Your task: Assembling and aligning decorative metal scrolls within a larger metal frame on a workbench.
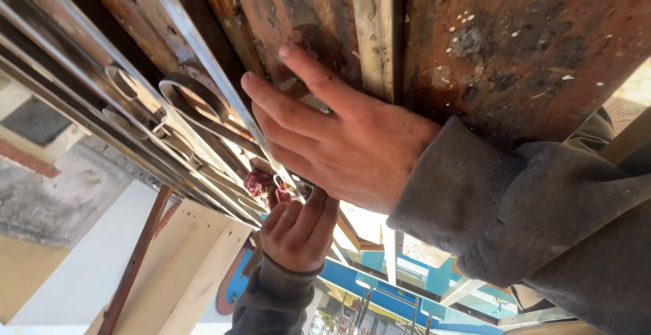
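Rusty metal sheet (515, 43) overhead: my right hand (346, 138) lies open, fingers spread flat against it; my left hand (298, 230) is closed around a red-handled tool (261, 184) by the bars (183, 125).

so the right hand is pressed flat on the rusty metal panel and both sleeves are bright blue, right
Not quite. The head view shows both sleeves are grey, not bright blue. The rest holds: the right hand is pressed flat against the rusty metal panel, while the left hand reaches up below it.
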